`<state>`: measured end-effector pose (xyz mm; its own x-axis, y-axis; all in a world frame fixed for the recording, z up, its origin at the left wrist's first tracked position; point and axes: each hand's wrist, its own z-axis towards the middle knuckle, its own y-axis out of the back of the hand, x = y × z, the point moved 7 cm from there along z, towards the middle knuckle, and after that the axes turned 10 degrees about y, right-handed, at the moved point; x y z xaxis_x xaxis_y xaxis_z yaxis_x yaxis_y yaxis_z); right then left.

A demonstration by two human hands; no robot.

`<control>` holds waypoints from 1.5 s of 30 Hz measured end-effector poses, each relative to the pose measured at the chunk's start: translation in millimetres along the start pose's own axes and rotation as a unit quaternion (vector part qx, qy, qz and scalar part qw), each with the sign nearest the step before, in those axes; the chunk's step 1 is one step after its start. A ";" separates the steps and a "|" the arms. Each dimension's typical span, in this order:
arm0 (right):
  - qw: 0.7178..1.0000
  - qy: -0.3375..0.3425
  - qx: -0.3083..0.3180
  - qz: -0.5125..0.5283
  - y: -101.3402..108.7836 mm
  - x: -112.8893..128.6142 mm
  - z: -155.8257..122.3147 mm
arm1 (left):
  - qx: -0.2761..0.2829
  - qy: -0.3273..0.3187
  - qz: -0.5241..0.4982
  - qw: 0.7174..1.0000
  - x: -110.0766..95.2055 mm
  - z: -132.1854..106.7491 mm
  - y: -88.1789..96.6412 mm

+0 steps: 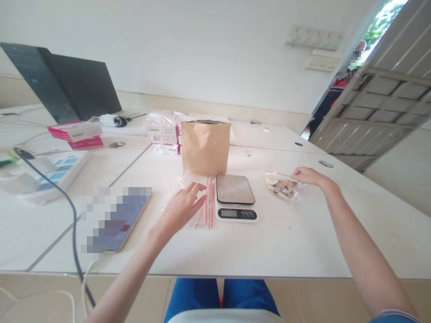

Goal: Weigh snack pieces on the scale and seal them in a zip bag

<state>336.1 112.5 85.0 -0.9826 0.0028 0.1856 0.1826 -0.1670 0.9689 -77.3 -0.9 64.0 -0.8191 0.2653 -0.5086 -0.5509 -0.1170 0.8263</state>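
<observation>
While the left hand lay flat with its fingers spread and slack on a stack of clear zip bags with red seal lines, gripping nothing, the right hand reached out to the far side of the kitchen scale and pinched the top edge of a small filled bag between its fingertips. That filled bag rested on the white table, just to the right of the scale and close to it, and pale brown pieces showed through its clear plastic; what the pieces were could not be told. The stack of empty bags lay just left of the scale, its red strips touching or nearly touching the scale's white edge. The scale's steel plate was bare and its display faced the person. Directly behind the scale stood a brown paper pouch, upright and open at the top. Behind the pouch sat a pile of wrapped packets with pink printing. To the left, a phone lay flat near the table's front edge, a dark cable crossed the surface beside it, and pink boxes rested in front of a dark computer tower. At the doorway on the far right stood another person, well apart from the table.
</observation>
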 end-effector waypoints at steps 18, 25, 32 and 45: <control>0.874 0.450 -0.087 0.161 53.7 279.4 -190.0 | 0.052 0.080 -0.676 0.731 -71.1 -26.6 -8.1; 0.877 0.363 0.097 0.300 21.9 277.0 -178.4 | 0.035 0.126 -0.639 0.758 -51.7 -34.1 -12.6; 0.835 0.300 0.238 0.395 -0.8 270.6 -168.2 | 0.055 0.084 -0.615 0.782 -56.0 -36.5 -8.4; 0.841 0.306 0.180 0.408 -5.4 275.1 -160.4 | 0.084 0.065 -0.564 0.819 -54.6 -31.6 -14.2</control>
<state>59.5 -43.9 104.6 -0.3384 -0.4947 0.8005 0.6952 0.4419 0.5670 -29.8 -44.0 72.3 0.1786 0.0087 -0.9839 -0.9482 0.2684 -0.1698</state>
